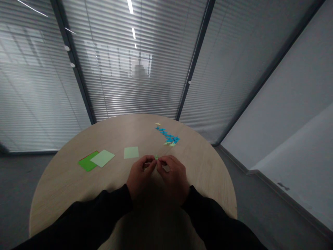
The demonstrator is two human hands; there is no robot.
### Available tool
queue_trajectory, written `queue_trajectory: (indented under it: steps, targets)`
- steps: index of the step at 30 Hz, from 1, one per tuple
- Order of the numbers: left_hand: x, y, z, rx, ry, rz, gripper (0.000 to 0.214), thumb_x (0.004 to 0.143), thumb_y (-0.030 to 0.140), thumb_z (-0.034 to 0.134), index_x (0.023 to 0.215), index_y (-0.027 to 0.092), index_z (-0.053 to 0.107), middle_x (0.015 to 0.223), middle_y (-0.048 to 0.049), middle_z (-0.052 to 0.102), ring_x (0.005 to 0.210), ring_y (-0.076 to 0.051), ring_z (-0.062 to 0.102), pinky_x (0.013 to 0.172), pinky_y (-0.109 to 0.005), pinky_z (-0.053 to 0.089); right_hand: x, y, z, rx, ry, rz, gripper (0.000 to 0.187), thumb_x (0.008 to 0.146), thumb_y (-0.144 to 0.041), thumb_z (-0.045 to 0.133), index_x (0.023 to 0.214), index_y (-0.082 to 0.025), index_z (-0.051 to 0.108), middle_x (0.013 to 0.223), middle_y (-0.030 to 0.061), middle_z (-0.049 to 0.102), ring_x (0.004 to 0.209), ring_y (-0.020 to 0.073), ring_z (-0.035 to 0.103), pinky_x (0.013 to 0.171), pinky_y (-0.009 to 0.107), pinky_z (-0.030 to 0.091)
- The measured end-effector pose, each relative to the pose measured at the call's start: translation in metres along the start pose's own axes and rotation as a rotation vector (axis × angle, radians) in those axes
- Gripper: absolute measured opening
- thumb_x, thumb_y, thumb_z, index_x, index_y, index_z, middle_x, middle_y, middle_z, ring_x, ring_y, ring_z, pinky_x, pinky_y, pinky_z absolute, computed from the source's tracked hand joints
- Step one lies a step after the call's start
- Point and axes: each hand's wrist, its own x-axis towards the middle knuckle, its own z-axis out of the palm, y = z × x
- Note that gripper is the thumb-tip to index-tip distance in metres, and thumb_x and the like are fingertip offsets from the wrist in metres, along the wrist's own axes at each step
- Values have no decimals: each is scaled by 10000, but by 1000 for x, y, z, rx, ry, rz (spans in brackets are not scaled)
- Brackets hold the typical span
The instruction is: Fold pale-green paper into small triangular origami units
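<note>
Folded pale-green paper (156, 157), tiny, sits between our two hands above the near-middle of the round wooden table (210, 177). Our left hand (139, 175) pinches it from one side with thumb and fingertips; our right hand (173, 175) pinches it from the other, the fingertips of both nearly meeting. Its exact shape is too small for us to make out. Just beyond our left hand lies a flat pale-green square (131, 152); farther left, another pale sheet (104, 158) overlaps a brighter green sheet (87, 163). Past our right hand we note a slanting trail of blue folded pieces (175, 139), pale-green pieces (172, 144) at its near end, a yellowish one (158, 124) at its far end.
</note>
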Motion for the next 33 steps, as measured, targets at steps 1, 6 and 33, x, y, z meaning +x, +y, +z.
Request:
queue_trajectory:
  steps: [1, 6, 33]
  targets:
    - [0, 0, 0, -3, -10, 1, 255, 822, 410, 642, 929, 179, 653, 939, -76, 744, 872, -222, 707, 813, -360, 559, 0, 0, 0, -7, 8, -7, 58, 900, -201, 597, 881, -202, 652, 850, 46, 692, 805, 189, 643, 745, 316, 521]
    - [-1, 1, 1, -3, -11, -2, 240, 827, 403, 642, 928, 185, 641, 924, -69, 742, 862, -224, 709, 793, -354, 565, 2, -2, 0, 15, 62, -14, 56, 889, -186, 592, 871, -202, 642, 911, 64, 655, 844, 190, 632, 751, 317, 533]
    - [-1, 4, 3, 31, 27, -7, 233, 809, 368, 654, 926, 169, 685, 930, -86, 760, 860, -240, 717, 811, -369, 551, 1, -4, 6, 341, 15, 429, 122, 792, -262, 675, 884, -186, 651, 821, 51, 715, 757, 198, 684, 716, 326, 547]
